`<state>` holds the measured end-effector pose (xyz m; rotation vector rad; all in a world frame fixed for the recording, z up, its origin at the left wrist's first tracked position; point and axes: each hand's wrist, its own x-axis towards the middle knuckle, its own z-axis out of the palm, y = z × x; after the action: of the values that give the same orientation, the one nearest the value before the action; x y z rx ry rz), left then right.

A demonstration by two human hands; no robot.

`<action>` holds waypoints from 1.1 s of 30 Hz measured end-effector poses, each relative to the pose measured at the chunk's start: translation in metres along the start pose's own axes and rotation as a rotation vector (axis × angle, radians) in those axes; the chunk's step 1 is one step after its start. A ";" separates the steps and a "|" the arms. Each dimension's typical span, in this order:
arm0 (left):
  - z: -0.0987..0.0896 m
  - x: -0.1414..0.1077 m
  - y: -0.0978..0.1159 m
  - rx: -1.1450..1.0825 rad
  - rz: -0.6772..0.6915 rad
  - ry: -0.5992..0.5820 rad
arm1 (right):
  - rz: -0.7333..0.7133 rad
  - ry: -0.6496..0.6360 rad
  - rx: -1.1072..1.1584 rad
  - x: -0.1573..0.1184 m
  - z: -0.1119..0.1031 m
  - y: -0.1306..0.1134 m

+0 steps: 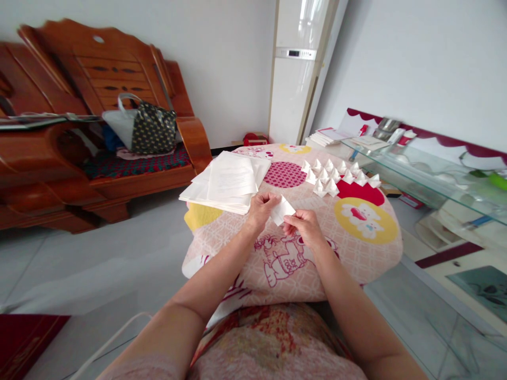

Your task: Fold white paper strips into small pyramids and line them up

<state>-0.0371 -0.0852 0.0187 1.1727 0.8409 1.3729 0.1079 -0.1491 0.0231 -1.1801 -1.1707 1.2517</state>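
Observation:
A small folded piece of white paper (282, 211) is held between my two hands above the cloth-covered table. My left hand (262, 207) pinches its upper left corner, fingers closed. With thumb and fingers, my right hand (304, 226) grips the lower right corner. Beyond my left hand lies a stack of white paper sheets (232, 177), the top ones showing faint writing. Several small folded paper boats (327, 186) with pointed peaks stand in rows on the table, past my right hand.
A patterned cloth (368, 253) covers the table. To the right stands a glass-topped cabinet (431, 184) with papers and metal containers. A carved wooden sofa (114, 68) with a patterned bag (154, 129) is at left, and a tall air conditioner (295, 89) stands behind.

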 end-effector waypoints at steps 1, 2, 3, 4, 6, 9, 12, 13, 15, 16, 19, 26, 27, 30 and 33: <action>0.000 0.000 0.000 0.003 0.002 0.000 | -0.006 0.005 -0.002 0.000 0.000 0.000; 0.000 0.000 0.000 0.006 0.002 -0.001 | -0.011 0.003 0.000 0.000 -0.001 0.000; -0.001 0.000 0.000 0.010 0.001 -0.002 | -0.012 -0.005 0.003 0.000 -0.001 0.001; -0.001 0.000 0.000 0.017 -0.002 -0.007 | -0.008 -0.017 0.006 0.001 -0.001 0.001; -0.001 0.000 0.000 0.036 -0.014 -0.035 | -0.006 -0.029 0.015 0.002 -0.002 0.002; -0.001 -0.001 -0.001 0.081 -0.045 -0.145 | -0.090 0.053 0.010 0.005 -0.003 0.004; 0.001 -0.003 -0.002 0.147 -0.054 -0.242 | -0.174 0.124 -0.043 0.005 -0.006 0.006; 0.001 -0.003 -0.003 0.167 -0.052 -0.261 | -0.177 0.122 -0.061 0.005 -0.007 0.006; 0.001 -0.004 -0.003 0.189 -0.051 -0.290 | -0.177 0.117 -0.082 0.004 -0.009 0.006; 0.000 -0.003 -0.002 0.191 -0.055 -0.305 | -0.182 0.127 -0.087 0.004 -0.010 0.005; -0.003 -0.001 -0.003 0.180 -0.063 -0.337 | -0.217 0.216 -0.080 0.004 -0.013 0.005; -0.005 0.003 -0.006 0.238 0.028 -0.210 | -0.251 0.300 -0.065 0.005 -0.014 0.006; -0.005 0.003 -0.006 0.244 0.038 -0.193 | -0.245 0.298 -0.068 0.005 -0.013 0.006; -0.003 0.002 -0.005 0.198 0.006 -0.222 | -0.224 0.310 -0.072 0.006 -0.012 0.008; -0.002 0.002 -0.005 0.166 -0.041 -0.305 | -0.220 0.336 -0.057 0.008 -0.013 0.010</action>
<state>-0.0378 -0.0817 0.0137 1.4419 0.7644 1.0711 0.1202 -0.1415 0.0126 -1.2126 -1.0554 0.8228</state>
